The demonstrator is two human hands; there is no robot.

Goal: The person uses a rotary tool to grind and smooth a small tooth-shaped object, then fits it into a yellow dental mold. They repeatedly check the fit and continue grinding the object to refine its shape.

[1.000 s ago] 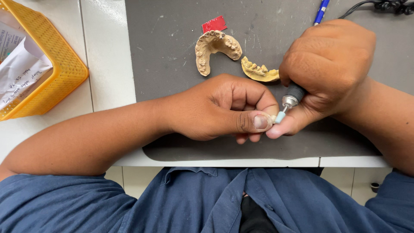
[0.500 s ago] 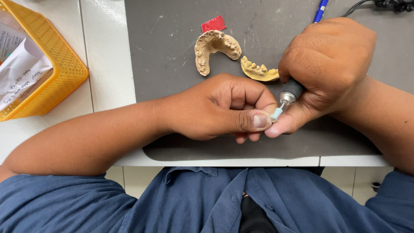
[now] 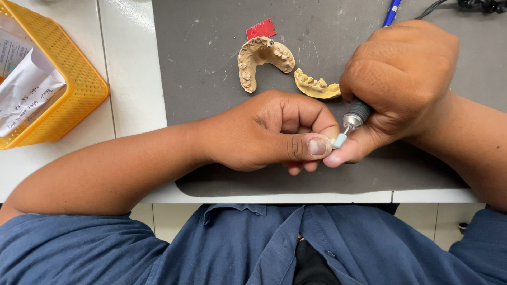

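Note:
My left hand [image 3: 269, 132] is closed over the grey mat [image 3: 211, 68], thumb pressed forward, pinching a small piece that its fingers hide. My right hand [image 3: 396, 84] grips a rotary handpiece [image 3: 355, 115]; its metal collar and pale blue polishing tip [image 3: 340, 140] touch the spot at my left thumb tip. Two plaster dental casts lie just beyond the hands: a tan horseshoe-shaped arch [image 3: 261, 60] and a yellower partial arch [image 3: 316, 85].
A yellow mesh basket [image 3: 74, 79] with papers and a plastic bag stands at the left on the white bench. A red tag [image 3: 261, 28] lies beside the tan cast. A blue pen [image 3: 392, 11] and a black cable [image 3: 475, 5] lie at the far right.
The handpiece tip has shifted very slightly against my left thumb. Both hands and the casts stay where they were.

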